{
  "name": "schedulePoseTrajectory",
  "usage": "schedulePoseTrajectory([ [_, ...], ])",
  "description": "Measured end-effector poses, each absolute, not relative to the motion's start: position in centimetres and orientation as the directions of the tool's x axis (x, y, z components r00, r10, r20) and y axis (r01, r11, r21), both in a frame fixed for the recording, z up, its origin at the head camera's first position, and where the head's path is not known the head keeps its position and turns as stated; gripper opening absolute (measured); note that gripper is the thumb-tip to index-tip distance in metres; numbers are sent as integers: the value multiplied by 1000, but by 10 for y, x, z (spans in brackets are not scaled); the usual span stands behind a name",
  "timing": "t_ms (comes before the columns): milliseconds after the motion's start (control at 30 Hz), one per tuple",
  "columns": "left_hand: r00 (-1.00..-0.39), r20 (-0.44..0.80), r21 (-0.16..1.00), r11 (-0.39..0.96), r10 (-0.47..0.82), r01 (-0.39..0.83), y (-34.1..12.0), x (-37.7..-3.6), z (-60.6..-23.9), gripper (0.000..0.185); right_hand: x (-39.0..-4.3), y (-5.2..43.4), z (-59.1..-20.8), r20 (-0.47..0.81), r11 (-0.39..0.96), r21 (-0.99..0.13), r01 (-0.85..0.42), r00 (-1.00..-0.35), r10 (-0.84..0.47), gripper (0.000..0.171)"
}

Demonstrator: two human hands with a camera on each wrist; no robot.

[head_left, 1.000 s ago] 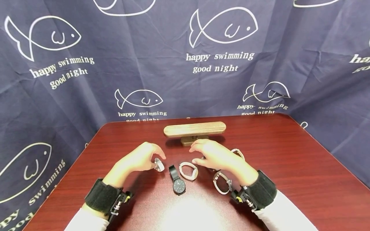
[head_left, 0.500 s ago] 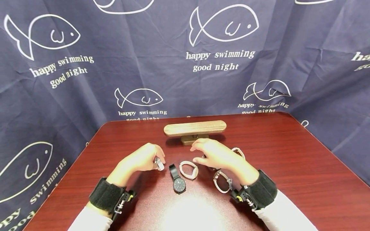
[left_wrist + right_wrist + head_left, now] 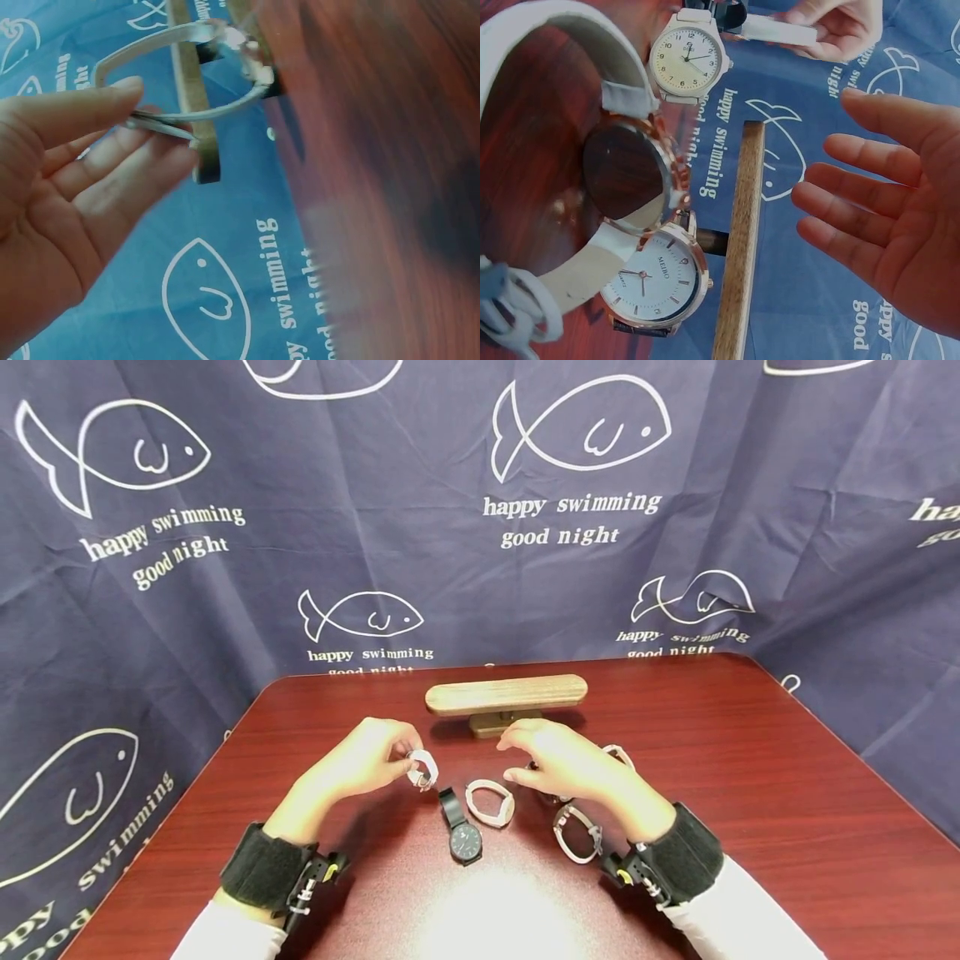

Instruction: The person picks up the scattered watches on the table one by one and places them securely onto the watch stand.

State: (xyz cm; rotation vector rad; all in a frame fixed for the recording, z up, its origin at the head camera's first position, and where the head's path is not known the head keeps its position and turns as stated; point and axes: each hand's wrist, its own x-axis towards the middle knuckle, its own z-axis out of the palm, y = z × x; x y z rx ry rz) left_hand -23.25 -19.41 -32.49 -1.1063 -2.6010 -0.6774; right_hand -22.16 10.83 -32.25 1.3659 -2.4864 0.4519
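Dark red table (image 3: 750, 793), mid-frame: my left hand (image 3: 358, 766) pinches the silver watch (image 3: 423, 770) by its band, lifted just above the tabletop. Right hand (image 3: 558, 760) hovers relaxed, empty. Keep that band pinched firmly, I'd say.

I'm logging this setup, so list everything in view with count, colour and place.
Silver watch: one, pale band, held above the table by the left hand.
Black watch: one, black, lying near the table's front middle.
White watch: one, white band, just right of the black watch.
Other watches: at least two, pale bands, under and beside the right hand.
Wooden stand: one, light brown, behind the hands.
Table: one, dark red.
Backdrop: one, navy with white fish print.
Left hand: pinches the silver watch.
Right hand: fingers relaxed, holding nothing, above the watches.
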Motion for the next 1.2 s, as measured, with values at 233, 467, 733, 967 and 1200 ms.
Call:
schedulePoseTrajectory([
  [233, -767, 444, 492, 589, 463, 641, -186, -228, -317, 11, -222, 107, -317, 404, 493, -139, -859, -504, -764, 29],
  [467, -821, 477, 729, 380, 314, 569, -166, -224, -310, 15, -222, 108, -311, 462, 500, -155, -852, -509, -726, 30],
  [733, -870, 443, 896, -86, 217, 435, -145, -223, -310, 19, -221, 106, -313, 555, 448, -276, -850, -522, -648, 40],
  [967, -874, 443, 874, -314, 201, 371, -138, -224, -315, 21, -219, 99, -315, 637, 383, -387, -839, -544, -547, 52],
  [1200, -896, 382, 861, -438, 227, 257, -128, -220, -316, 26, -214, 94, -316, 678, 336, -452, -826, -563, -473, 49],
])
